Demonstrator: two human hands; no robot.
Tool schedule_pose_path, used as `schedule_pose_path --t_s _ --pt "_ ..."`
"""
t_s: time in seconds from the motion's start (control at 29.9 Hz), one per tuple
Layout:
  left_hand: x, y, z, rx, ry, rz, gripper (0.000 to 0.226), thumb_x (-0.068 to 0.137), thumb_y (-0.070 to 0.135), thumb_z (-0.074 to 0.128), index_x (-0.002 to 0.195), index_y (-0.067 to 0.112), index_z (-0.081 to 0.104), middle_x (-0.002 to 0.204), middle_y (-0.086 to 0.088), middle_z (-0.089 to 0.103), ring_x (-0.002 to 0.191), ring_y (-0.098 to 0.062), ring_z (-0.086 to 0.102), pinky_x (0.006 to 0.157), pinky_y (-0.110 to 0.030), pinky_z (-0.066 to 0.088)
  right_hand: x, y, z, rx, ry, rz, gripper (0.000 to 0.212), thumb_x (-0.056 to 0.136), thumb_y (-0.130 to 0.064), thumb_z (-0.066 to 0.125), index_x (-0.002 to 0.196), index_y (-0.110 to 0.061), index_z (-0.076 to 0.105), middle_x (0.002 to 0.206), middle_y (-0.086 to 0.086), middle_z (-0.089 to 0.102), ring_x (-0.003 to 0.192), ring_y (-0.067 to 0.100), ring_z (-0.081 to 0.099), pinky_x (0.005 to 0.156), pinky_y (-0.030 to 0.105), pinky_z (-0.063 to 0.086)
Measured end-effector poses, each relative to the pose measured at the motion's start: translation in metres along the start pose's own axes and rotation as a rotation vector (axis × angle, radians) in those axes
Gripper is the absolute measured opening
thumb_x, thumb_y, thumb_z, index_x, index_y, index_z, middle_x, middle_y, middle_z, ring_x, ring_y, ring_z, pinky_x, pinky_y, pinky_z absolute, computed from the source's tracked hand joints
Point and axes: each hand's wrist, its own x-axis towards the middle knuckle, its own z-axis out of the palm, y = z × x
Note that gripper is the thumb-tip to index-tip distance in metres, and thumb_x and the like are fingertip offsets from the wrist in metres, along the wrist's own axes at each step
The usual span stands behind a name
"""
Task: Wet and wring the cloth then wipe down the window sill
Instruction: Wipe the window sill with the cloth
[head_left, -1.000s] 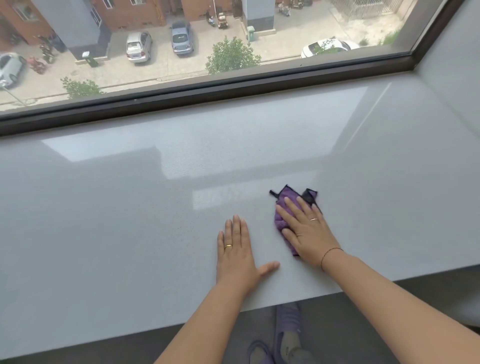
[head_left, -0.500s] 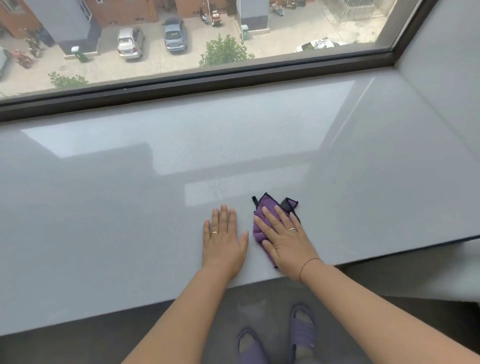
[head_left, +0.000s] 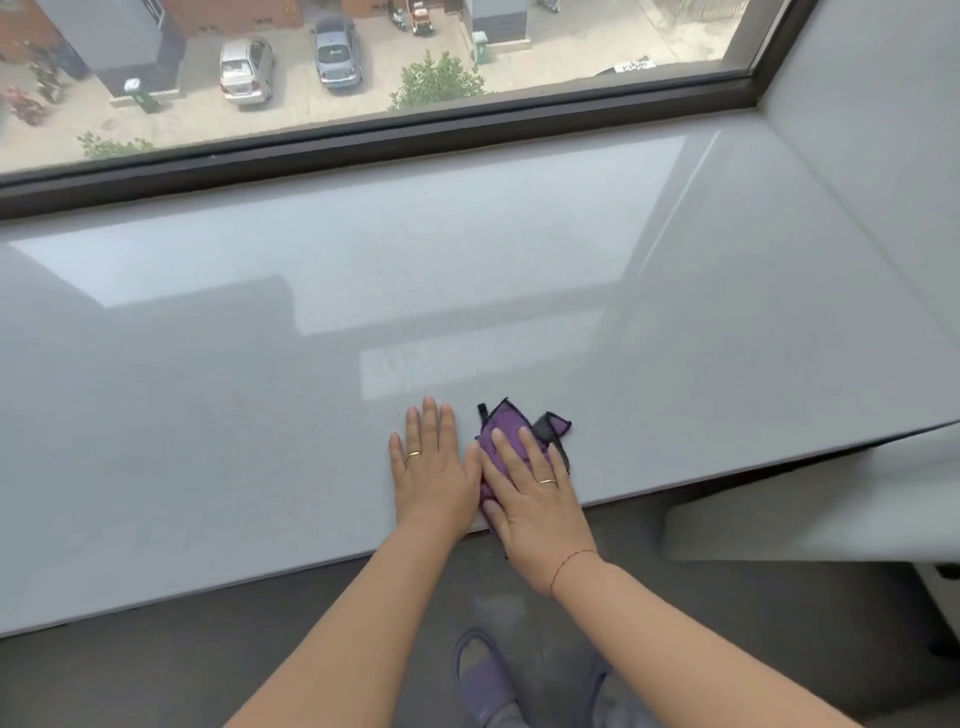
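The purple cloth (head_left: 503, 427) lay bunched on the grey window sill (head_left: 260, 426), close to the sill's near edge and somewhat right of its middle. The right hand (head_left: 535, 501) lay flat on top of it, fingers straight and slightly spread, pressing it down rather than curling round it. The cloth's dark-trimmed far end stuck out beyond the fingertips toward the window, and a small part showed under the heel of the palm at the near edge. The left hand (head_left: 434, 473) rested just beside it on the bare sill, palm down with its fingers straight and together, holding nothing; its thumb side touched or nearly touched the cloth and the right hand. Each hand wore 1 gold ring (head_left: 414, 455), and a thin red thread (head_left: 571, 560) circled the right wrist. The dark window frame (head_left: 363, 150) ran along the sill's far edge, and a pale side wall (head_left: 862, 156) closed off its right end. Through the glass, 2 parked cars (head_left: 245, 67) and a small tree (head_left: 436, 82) showed far below. Under the near edge, a purple slipper (head_left: 480, 675) stood on the dark floor (head_left: 156, 675).
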Motion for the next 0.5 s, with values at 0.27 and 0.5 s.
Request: schedule_pose_path --t_s 0.27,0.5 --pt "-0.003 0.043 0.002 0.000 0.014 0.087 0.064 0.099 0.047 0.012 0.149 0.017 -0.015 0.157 -0.001 -0.024 0.143 -0.018 -0.024 0.115 -0.038 -0.017 -0.033 0.140 -0.016 -0.088 0.015 0.293 0.053 0.097 -0.045 0.007 0.146 -0.033 -0.010 0.157 -0.006 -0.015 0.146 0.019 -0.014 0.116 0.036 -0.012" --pt "-0.002 0.097 0.010 -0.041 0.008 0.152 0.062 0.099 0.047 0.010 0.150 0.019 -0.013 0.157 0.001 -0.022 0.144 -0.016 -0.023 0.114 -0.036 -0.018 -0.019 0.077 -0.009 0.058 0.020 0.283 0.059 0.099 -0.043 0.019 0.149 -0.029 -0.008 0.156 -0.007 -0.020 0.145 0.025 -0.019 0.112 0.041 -0.020"
